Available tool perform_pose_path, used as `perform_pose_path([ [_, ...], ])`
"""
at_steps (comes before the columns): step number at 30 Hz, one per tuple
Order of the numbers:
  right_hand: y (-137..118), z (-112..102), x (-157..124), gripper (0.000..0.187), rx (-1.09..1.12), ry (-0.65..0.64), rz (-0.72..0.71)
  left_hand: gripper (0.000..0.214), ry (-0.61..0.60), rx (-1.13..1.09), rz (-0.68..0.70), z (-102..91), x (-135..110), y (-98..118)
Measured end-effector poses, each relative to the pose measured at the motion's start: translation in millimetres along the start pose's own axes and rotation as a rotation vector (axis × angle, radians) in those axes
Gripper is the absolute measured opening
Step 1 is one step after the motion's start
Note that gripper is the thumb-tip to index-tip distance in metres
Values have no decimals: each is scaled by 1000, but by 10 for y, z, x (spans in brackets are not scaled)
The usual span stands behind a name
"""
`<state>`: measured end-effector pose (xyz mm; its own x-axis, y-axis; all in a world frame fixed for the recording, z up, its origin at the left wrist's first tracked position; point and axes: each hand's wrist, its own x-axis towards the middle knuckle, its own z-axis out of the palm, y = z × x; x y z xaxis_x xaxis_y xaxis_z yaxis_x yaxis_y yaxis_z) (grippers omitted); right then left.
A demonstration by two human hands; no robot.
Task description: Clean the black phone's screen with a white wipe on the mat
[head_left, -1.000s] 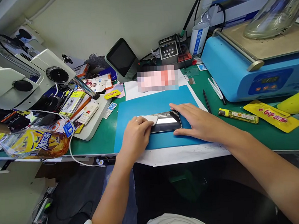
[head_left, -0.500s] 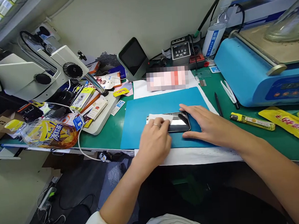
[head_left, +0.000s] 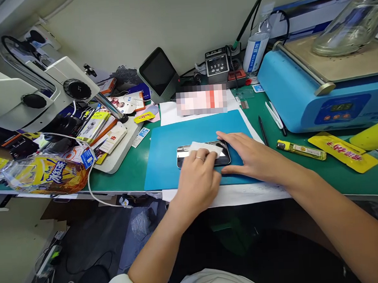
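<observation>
A dark smartphone [head_left: 186, 157] lies flat on a blue mat [head_left: 164, 160] in the middle of the green bench. My left hand [head_left: 199, 183], a ring on one finger, presses a white wipe [head_left: 208, 148] onto the phone's glass with its fingers closed on it. My right hand [head_left: 250, 157] rests at the phone's right end, fingers spread, thumb at the near edge and forefinger at the far edge, steadying it.
A microscope [head_left: 38, 93] and a heap of packets crowd the left. A blue heating machine [head_left: 314, 95] with a glass jar stands at the right. A lighter [head_left: 300, 149], yellow packet [head_left: 343, 151], tweezers and a pen lie right of the mat. A soldering station [head_left: 216, 65] stands at the back.
My left hand has slid the white wipe rightward along the phone, from its left end towards its middle and right. My right hand has stayed at the phone's right end.
</observation>
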<state>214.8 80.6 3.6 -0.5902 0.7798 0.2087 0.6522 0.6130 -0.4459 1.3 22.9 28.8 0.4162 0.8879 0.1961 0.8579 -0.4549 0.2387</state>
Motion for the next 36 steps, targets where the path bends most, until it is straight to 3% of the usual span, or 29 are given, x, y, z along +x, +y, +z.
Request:
perform_pose_path([
  [4,4,-4,4,95,23,1,19,30,12,-33,52,43,8,67],
  [13,-21,-25,17,100,-23,-19,22,35,114,96,-58,-98,-194,-441],
  [15,-16,-18,17,100,-24,-18,16,35,108,82,-62,-92,-189,-386],
  [18,-8,-8,14,99,-15,-6,-6,30,64,-2,-12,-47,-134,-137],
  [23,-19,-15,1,84,15,-11,-3,29,16,-110,68,44,5,238],
  [26,-29,-20,-4,85,14,-10,-1,34,35,-81,71,60,21,179],
  [32,-35,-20,6,100,-10,-16,-18,41,86,28,-41,35,-59,-213],
  [36,-29,-25,4,97,-4,-6,-37,39,58,15,-49,67,-5,-74],
])
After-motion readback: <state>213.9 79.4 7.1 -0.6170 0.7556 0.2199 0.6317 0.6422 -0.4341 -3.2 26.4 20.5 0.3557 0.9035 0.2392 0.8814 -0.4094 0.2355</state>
